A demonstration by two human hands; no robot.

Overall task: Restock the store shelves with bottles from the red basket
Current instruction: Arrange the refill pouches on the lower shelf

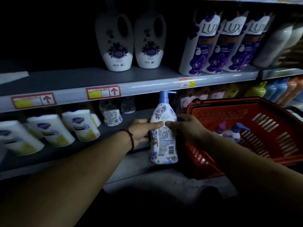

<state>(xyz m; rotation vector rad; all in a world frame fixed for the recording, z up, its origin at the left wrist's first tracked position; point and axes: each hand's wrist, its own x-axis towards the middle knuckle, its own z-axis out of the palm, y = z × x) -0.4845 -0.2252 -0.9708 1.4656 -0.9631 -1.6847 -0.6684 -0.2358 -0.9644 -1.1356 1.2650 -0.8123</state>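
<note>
A white pump bottle [164, 138] with blue flowers and a blue pump stands upright in front of the lower shelf [114, 128], its back label toward me. My left hand [142, 131] grips its left side, thumb across the label. My right hand [185, 128] grips its right side. The red basket [246, 112] hangs on my right forearm, just right of the bottle. Inside it lie two more floral bottles [232, 131], one with a blue pump. Two matching floral bottles [111, 114] stand at the back of the lower shelf.
White and yellow bottles [80, 126] fill the lower shelf's left part. The upper shelf [98, 79] holds two white jug bottles [132, 41] and three purple Lux bottles [218, 45]. Coloured bottles [275, 89] stand at the far right. Price tags [103, 92] line the shelf edge.
</note>
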